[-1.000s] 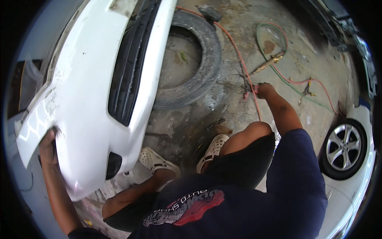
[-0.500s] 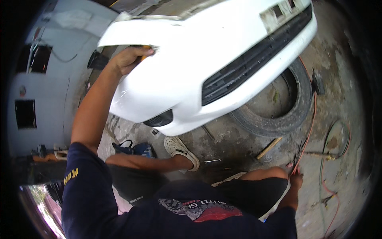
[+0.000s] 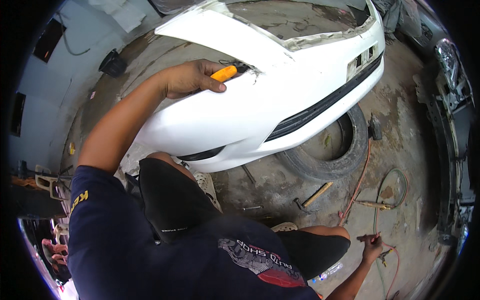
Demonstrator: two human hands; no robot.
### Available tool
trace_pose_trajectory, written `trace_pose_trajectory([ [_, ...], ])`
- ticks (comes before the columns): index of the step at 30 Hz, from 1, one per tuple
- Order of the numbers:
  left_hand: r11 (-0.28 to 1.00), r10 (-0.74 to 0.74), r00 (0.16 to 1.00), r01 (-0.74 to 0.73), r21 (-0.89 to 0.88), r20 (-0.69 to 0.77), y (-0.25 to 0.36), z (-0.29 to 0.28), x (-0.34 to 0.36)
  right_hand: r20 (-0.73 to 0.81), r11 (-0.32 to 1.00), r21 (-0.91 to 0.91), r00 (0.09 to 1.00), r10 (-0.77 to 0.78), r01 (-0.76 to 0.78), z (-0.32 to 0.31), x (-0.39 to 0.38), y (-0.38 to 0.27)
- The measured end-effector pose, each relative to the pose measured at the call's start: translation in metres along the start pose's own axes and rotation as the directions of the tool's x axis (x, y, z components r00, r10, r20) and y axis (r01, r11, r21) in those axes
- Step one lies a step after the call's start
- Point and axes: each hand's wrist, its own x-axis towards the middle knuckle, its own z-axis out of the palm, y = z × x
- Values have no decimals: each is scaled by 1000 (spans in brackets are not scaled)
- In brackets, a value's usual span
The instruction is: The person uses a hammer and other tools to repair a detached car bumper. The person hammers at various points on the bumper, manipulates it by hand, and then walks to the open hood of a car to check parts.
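A white car bumper (image 3: 240,115) with black grilles lies over a worn tire (image 3: 315,171) on the concrete floor. My left hand (image 3: 195,79) is closed on an orange-handled tool (image 3: 223,73), held at a scuffed notch in the bumper's upper edge; the tool's tip is hidden or too small to make out. Low on the right, beside my bent knee, my right hand (image 3: 372,245) grips a small dark-and-red tool (image 3: 366,238), its exact kind unclear. It is above thin red and green hoses (image 3: 406,185).
A hammer (image 3: 317,194), a wrench (image 3: 252,207), a brass torch (image 3: 372,204) and a dark block (image 3: 375,127) lie on the floor. A black bucket (image 3: 111,64) stands by the left wall (image 3: 75,30). Stripped metal car parts (image 3: 445,140) stand along the right.
My view has swung left, then partly back. The orange tool shows more fully in my left hand at the bumper. My right hand has moved away from the red hose, with a tool in it.
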Motion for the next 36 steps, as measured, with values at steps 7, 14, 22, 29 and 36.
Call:
trace_pose_trajectory([
  [7, 990, 44, 999, -47, 130, 24, 26, 22, -23, -180, 487, 870, 968, 173, 75, -1, 62, -243],
  [14, 923, 65, 994, -28, 383, -85, 2, 6, -43, 28, 580, 735, 838, -545, 352, 26, 46, -514],
  [22, 901, 91, 996, -82, 427, 0, -2, 4, -101, -183, 5, 658, 166, -969, 753, 108, 28, -683],
  [29, 511, 409, 911, -182, 840, -51, 16, 78, -122, -28, 95, 519, 128, -991, 850, 167, -36, -756],
  [36, 345, 508, 859, -270, 899, 64, 12, 96, -117, 606, 261, 123, 136, -783, 958, 171, 11, -780],
])
